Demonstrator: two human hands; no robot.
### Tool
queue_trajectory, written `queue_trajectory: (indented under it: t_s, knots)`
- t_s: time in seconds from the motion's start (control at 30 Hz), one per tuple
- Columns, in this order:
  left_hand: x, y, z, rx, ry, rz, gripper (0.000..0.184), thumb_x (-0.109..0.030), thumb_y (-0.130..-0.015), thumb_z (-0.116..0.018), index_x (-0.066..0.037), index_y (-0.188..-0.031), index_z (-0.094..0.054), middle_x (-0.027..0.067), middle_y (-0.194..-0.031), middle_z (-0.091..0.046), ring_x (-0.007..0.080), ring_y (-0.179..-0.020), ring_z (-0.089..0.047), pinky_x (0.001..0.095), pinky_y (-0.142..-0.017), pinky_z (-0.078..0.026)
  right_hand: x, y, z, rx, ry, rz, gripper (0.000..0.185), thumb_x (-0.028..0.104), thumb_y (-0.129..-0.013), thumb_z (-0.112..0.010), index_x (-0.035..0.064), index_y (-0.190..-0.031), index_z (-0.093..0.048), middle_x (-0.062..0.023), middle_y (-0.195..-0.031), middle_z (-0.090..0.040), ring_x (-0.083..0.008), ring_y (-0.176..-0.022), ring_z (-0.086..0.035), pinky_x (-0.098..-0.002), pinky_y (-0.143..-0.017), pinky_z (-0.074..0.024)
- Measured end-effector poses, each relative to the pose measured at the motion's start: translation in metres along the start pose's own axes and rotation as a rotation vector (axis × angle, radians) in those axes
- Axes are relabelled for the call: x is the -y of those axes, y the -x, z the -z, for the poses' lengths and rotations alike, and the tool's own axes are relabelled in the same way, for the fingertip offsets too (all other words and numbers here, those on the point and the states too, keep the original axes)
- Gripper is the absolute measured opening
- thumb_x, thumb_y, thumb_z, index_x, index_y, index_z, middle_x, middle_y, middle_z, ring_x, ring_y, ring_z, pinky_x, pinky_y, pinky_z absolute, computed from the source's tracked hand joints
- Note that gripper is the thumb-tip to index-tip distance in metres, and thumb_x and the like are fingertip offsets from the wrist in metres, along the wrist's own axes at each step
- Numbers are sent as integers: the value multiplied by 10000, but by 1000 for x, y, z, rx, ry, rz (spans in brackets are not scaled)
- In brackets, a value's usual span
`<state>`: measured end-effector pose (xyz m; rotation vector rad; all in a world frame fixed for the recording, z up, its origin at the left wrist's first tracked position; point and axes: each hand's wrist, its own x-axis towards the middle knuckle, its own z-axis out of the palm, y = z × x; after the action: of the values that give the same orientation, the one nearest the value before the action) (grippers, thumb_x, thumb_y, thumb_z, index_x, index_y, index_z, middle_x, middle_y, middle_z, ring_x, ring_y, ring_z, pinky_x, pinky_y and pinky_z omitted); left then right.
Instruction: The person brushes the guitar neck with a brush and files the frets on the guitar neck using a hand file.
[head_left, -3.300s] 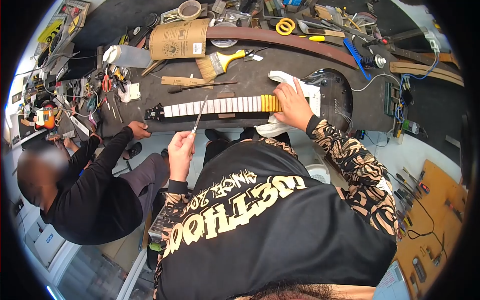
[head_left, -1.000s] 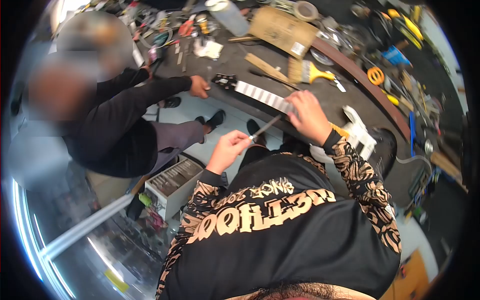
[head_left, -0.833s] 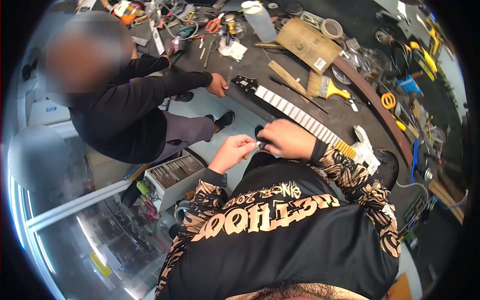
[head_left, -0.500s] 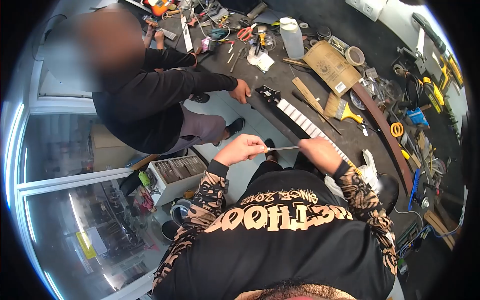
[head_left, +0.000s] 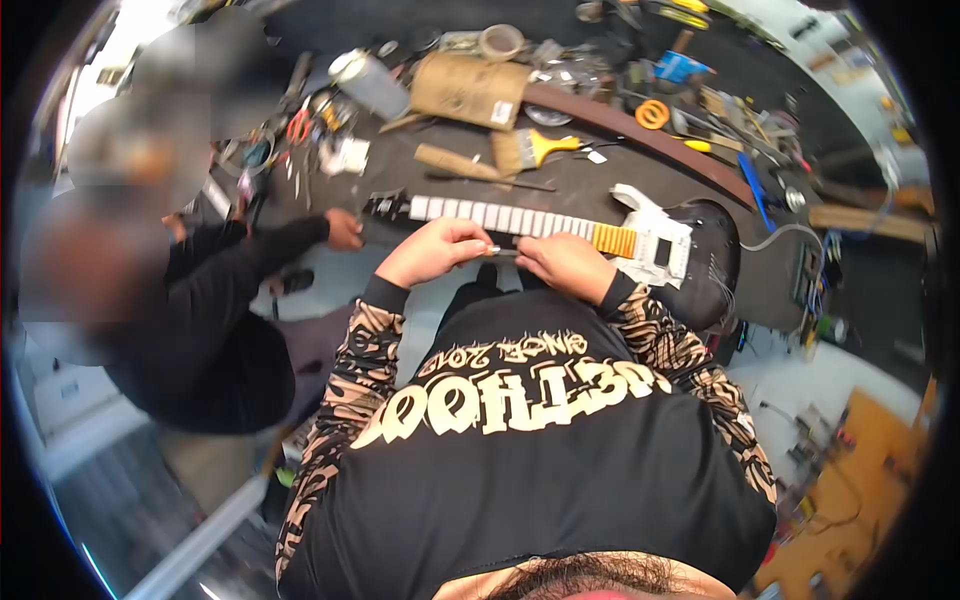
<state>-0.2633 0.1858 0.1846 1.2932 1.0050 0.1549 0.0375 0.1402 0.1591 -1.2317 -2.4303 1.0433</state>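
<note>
- In the middle of the frame, the left hand is pinching 1 end of a thin tool between thumb and fingers.
- Just right of it, the right hand is pinching the other end, with its fingertips pressed together.
- The tool is lying almost flat between the 2 hands, and fingers are hiding both its ends.
- The guitar is resting just above the hands, its black body sitting right of the middle and its neck pointing left.
- White bands are covering most of the neck, and yellow bands are showing near the body.
- A white cover is lying on the guitar's body.
- Above the neck, a paintbrush is lying on the dark bench.
- At the left, another person's hand is resting at the bench edge.
</note>
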Motion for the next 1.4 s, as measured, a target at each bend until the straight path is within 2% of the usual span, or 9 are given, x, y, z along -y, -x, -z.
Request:
queue_trajectory:
  t_s: [0.17,0.37,0.47,0.6,0.77,0.93,1.07,1.23,1.4]
  knots:
    - [22,-50,65,-103,-551,-120,208,-184,-1116,-703,-14,-1209,-777,85,-996,-797,195,-930,-717,381,-876,-580,-52,90,-21,-212,57,-465,257,333,-1121,-663,93,-1102,-753,-201,-910,-780,-460,-891,-758,-581,-798,-586]
    - [57,-154,87,-200,-589,-297,213,-175,-1077,-689,-8,-1199,-744,258,-1164,-796,464,-1134,-748,521,-993,-581,-3,177,-64,-454,-255,-927,297,2,-1008,-574,59,-1259,-722,-156,-977,-751,-404,-972,-744,-478,-897,-590]
    - [61,-203,85,-132,-603,-286,214,-182,-1062,-725,5,-1161,-760,275,-1135,-795,476,-1122,-742,533,-986,-578,31,203,-123,-573,-340,-955,434,-150,-920,-512,24,-1280,-682,-173,-1221,-696,-382,-1163,-698,-441,-994,-571]
    - [65,-231,83,-100,-922,-288,284,-323,-1029,-792,-62,-1141,-806,232,-1112,-820,448,-1117,-763,560,-964,-588,63,237,-200,-634,-370,-1047,400,-111,-935,-555,11,-1291,-692,-165,-1206,-707,-355,-1118,-716,-400,-970,-590]
    - [69,-224,86,-108,-1029,-426,228,-247,-956,-848,-62,-1066,-775,183,-1087,-798,413,-1106,-740,526,-947,-588,70,278,-292,-800,-711,-1271,248,5,-1060,-597,-16,-1285,-700,-141,-1138,-767,-249,-935,-761,-390,-881,-620]
    - [74,-192,106,-260,-1020,-399,220,-164,-895,-892,-61,-986,-720,145,-1083,-727,401,-1138,-673,508,-966,-572,58,358,-392,-293,-677,-1389,291,215,-1093,-648,-10,-1256,-737,-189,-1125,-806,-274,-900,-783,-444,-804,-642]
    - [107,-178,140,-123,-1078,-291,293,-145,-853,-928,-68,-1052,-728,150,-1109,-725,405,-1168,-676,512,-1012,-565,47,380,-367,77,-568,-1265,369,346,-1108,-646,-10,-1137,-740,-195,-1057,-814,-317,-911,-787,-488,-822,-638]
    - [105,-170,133,-190,-1160,-242,337,-139,-861,-922,-83,-1129,-724,117,-1199,-723,391,-1225,-672,503,-1045,-567,-20,355,-316,-295,-688,-1420,257,222,-1088,-694,2,-1220,-713,-112,-1005,-789,-227,-889,-765,-397,-814,-627]
    - [90,-166,132,-170,-1258,-197,290,-146,-929,-861,-94,-1169,-708,135,-1223,-735,409,-1243,-691,519,-1042,-570,-68,305,-242,-658,-670,-1133,255,80,-1105,-596,-23,-1319,-691,-98,-1056,-775,-199,-911,-752,-373,-841,-629]
